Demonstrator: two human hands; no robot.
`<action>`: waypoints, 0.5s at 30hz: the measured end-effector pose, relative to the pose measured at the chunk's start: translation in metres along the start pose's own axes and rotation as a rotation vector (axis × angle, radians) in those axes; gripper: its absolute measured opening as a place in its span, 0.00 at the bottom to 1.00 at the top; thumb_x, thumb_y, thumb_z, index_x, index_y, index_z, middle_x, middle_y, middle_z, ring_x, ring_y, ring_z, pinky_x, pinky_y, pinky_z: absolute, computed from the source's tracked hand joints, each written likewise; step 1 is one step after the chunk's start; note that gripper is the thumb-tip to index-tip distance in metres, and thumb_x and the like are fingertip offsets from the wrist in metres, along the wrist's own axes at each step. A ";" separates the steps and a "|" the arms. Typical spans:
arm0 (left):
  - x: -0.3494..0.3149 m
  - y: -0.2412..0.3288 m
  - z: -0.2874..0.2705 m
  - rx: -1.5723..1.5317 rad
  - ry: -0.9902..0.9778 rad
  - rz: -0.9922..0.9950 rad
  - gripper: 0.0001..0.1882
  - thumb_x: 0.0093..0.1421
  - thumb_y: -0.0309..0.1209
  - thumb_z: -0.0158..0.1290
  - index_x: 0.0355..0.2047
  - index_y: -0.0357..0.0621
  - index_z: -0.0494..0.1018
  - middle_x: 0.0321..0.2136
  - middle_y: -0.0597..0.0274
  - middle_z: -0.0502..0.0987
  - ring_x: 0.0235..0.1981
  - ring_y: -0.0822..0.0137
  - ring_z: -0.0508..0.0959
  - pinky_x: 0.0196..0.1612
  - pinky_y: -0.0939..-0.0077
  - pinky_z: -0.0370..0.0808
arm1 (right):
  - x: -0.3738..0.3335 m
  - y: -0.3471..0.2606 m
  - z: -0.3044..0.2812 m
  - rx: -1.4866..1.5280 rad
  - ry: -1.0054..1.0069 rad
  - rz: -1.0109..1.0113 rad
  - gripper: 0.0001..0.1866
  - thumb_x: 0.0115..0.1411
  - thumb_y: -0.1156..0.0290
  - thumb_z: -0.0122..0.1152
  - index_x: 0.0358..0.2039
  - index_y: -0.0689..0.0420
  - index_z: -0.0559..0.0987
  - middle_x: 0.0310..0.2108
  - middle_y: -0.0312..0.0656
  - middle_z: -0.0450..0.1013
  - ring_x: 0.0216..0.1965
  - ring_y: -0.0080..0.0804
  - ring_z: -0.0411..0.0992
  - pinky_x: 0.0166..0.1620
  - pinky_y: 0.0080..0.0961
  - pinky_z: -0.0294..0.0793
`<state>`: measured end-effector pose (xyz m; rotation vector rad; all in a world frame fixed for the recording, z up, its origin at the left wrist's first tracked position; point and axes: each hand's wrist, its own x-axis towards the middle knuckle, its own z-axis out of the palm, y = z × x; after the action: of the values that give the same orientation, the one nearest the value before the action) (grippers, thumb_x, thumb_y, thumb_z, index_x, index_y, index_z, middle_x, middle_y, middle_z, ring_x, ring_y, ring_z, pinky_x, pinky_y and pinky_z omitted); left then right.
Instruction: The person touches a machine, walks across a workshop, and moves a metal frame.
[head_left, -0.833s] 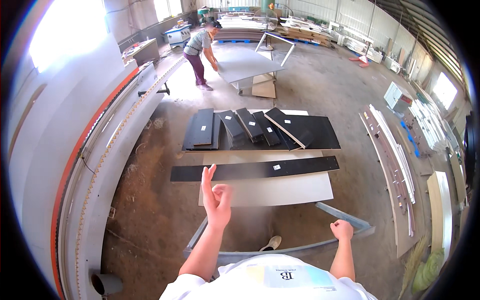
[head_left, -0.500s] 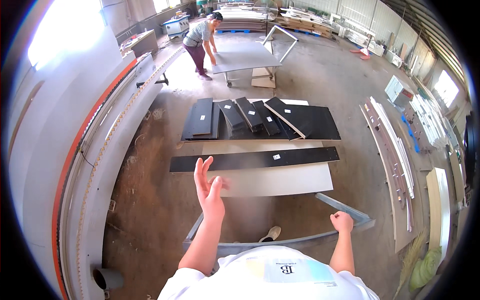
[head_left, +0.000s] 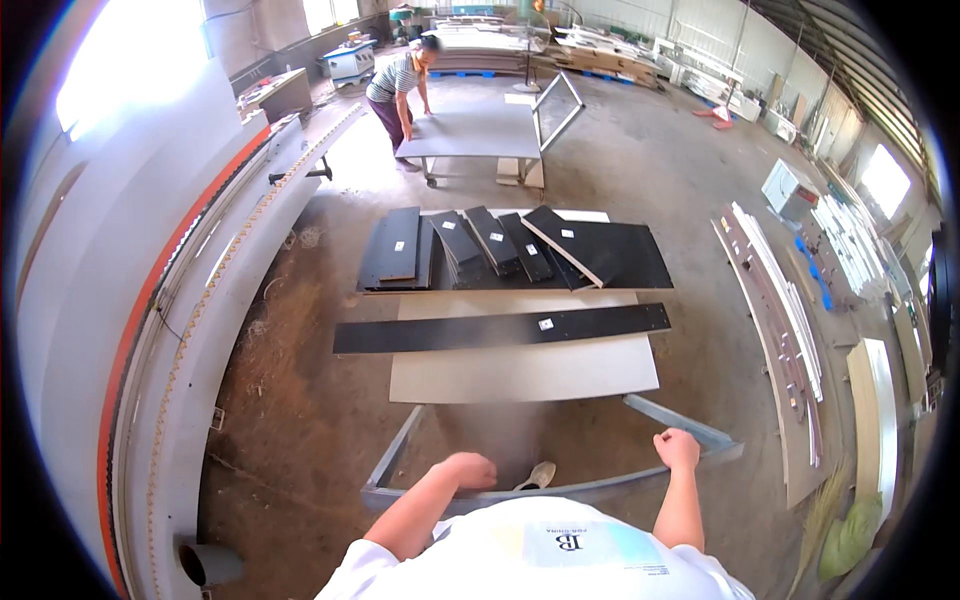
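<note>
My left hand [head_left: 469,470] is low in front of my shirt, just over the near bar of a grey metal frame [head_left: 412,497]. Its fingers are curled in, and nothing shows in them; whether it touches the bar I cannot tell. On the right, my right hand [head_left: 678,449] makes a fist over the same frame's right side. What it may hold is hidden. Beyond the frame, a long black board [head_left: 470,335] lies across a white panel [head_left: 520,378]. Farther off, several smaller black boards [head_left: 455,245] rest overlapping on a large black panel [head_left: 640,262].
At the far left a co-worker [head_left: 397,90] bends over a wheeled table [head_left: 475,130] with a grey top. A long machine with an orange edge [head_left: 150,300] runs along my left. Stacked strips and boards [head_left: 770,340] lie on the right. My shoe [head_left: 541,474] shows inside the frame.
My left hand has dropped from raised and spread to low and curled near the frame. My right hand stays closed. The co-worker and wheeled table have shifted slightly nearer and left.
</note>
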<state>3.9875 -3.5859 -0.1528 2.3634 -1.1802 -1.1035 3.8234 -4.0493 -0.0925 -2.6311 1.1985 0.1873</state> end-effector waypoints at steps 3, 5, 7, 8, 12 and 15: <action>-0.005 0.025 -0.027 -0.144 0.155 0.002 0.20 0.67 0.44 0.53 0.56 0.53 0.76 0.48 0.54 0.83 0.51 0.47 0.81 0.53 0.55 0.78 | 0.000 0.000 0.001 0.026 0.046 -0.028 0.15 0.57 0.51 0.67 0.33 0.48 0.89 0.34 0.43 0.84 0.39 0.45 0.83 0.46 0.40 0.82; -0.004 0.025 -0.026 -0.162 0.194 -0.054 0.21 0.68 0.44 0.52 0.58 0.54 0.76 0.49 0.55 0.83 0.52 0.48 0.81 0.54 0.56 0.77 | -0.001 0.000 0.002 0.016 0.036 -0.028 0.15 0.57 0.51 0.67 0.33 0.48 0.88 0.35 0.42 0.84 0.40 0.45 0.82 0.46 0.40 0.81; 0.002 0.013 -0.027 -0.085 0.142 -0.205 0.22 0.68 0.44 0.52 0.59 0.55 0.76 0.51 0.54 0.82 0.54 0.50 0.80 0.55 0.57 0.77 | 0.001 -0.003 0.001 0.001 0.022 -0.025 0.14 0.57 0.52 0.67 0.33 0.49 0.88 0.36 0.42 0.84 0.41 0.45 0.82 0.46 0.40 0.81; 0.003 0.010 -0.026 -0.085 0.148 -0.206 0.22 0.68 0.44 0.52 0.59 0.55 0.76 0.51 0.54 0.82 0.54 0.50 0.80 0.55 0.57 0.77 | 0.001 -0.005 -0.001 0.001 0.026 -0.030 0.14 0.57 0.52 0.67 0.33 0.49 0.88 0.36 0.42 0.84 0.41 0.45 0.82 0.46 0.40 0.81; 0.004 0.000 -0.015 -0.111 0.126 -0.169 0.22 0.68 0.45 0.52 0.59 0.54 0.75 0.52 0.54 0.82 0.55 0.50 0.79 0.57 0.58 0.76 | -0.002 -0.004 0.000 0.029 0.017 0.010 0.14 0.57 0.52 0.67 0.33 0.48 0.88 0.36 0.42 0.84 0.41 0.46 0.82 0.46 0.41 0.81; 0.007 0.000 -0.012 -0.116 0.123 -0.140 0.22 0.68 0.45 0.52 0.59 0.54 0.75 0.52 0.54 0.82 0.55 0.49 0.79 0.57 0.58 0.76 | -0.001 -0.003 0.001 0.031 0.013 0.003 0.14 0.57 0.52 0.67 0.33 0.47 0.88 0.36 0.42 0.84 0.41 0.46 0.82 0.46 0.41 0.81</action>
<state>3.9987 -3.5927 -0.1487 2.4159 -0.8966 -1.0219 3.8251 -4.0470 -0.0927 -2.6077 1.1997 0.1506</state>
